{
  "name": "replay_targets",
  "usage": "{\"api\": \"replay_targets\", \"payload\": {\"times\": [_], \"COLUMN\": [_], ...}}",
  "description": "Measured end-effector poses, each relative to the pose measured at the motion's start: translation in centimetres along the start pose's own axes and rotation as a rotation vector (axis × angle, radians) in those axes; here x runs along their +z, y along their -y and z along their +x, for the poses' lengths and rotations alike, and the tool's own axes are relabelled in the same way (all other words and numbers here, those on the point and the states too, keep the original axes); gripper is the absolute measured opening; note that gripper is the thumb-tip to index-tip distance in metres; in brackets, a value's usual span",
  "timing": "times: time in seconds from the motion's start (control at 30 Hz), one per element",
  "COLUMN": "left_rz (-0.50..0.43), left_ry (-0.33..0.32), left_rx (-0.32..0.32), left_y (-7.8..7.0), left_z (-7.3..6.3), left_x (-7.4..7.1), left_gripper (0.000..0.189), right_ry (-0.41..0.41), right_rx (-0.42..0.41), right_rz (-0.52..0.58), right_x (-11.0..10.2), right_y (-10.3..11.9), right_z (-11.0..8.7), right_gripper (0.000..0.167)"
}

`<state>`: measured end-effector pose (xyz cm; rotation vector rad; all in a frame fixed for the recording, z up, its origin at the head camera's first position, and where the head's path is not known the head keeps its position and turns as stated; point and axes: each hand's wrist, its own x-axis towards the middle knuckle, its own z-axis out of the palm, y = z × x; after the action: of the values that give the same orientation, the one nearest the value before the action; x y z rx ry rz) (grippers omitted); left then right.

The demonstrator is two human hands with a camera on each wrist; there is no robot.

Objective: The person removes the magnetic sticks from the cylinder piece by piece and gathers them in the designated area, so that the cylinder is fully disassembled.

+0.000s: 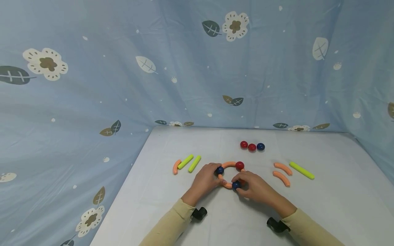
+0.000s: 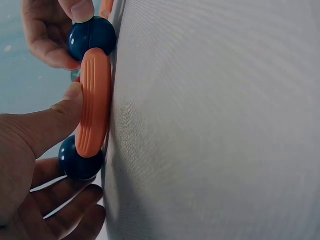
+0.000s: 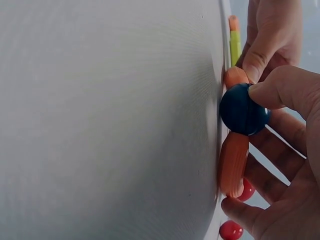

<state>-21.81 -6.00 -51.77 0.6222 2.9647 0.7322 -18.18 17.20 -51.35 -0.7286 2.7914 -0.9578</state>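
On the white table lies a ring of orange curved rods and balls, with a red ball (image 1: 239, 166) at its back right. The left hand (image 1: 204, 179) grips the ring's left side: its thumb presses the front-left orange curved rod (image 2: 95, 102), and its fingers reach behind the left blue ball (image 1: 220, 170). At the front of the ring, the right hand (image 1: 257, 188) pinches a blue ball (image 3: 242, 110) between thumb and fingers. Another orange curved rod (image 3: 233, 165) extends from that ball beside the right fingers. The right hand partly covers the ring's right side in the head view.
Two red balls and a blue ball (image 1: 260, 146) sit behind the ring. To the left lie two yellow-green straight rods (image 1: 194, 164) and an orange curved rod (image 1: 176, 166). Two orange curved rods (image 1: 281, 178) and a yellow-green rod (image 1: 302, 170) lie right.
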Motion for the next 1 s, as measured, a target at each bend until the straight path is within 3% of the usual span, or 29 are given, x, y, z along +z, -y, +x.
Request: {"api": "replay_targets", "payload": {"times": [0.23,0.53,1.0], "left_rz": [0.024,-0.009,-0.069], "left_ry": [0.011,0.018,0.016], "left_rx": [-0.011,-0.033,-0.017], "left_y": [-0.3,-0.4,-0.1], "left_z": [0.1,0.1,0.2], "left_x": [0.0,-0.1,0.0], "left_gripper": [0.072,0.068,0.060], "right_ry": [0.000,-0.017,-0.049], "right_rx": [-0.043,-0.102,-0.075], "right_rz": [0.016,-0.009,-0.062], "right_x": [-0.3,-0.7,-1.6], "right_y": [-0.5,-1.4,-2.0], "right_z": [-0.1,-0.3,0.2], "right_gripper": [0.030,0.030,0.034]}}
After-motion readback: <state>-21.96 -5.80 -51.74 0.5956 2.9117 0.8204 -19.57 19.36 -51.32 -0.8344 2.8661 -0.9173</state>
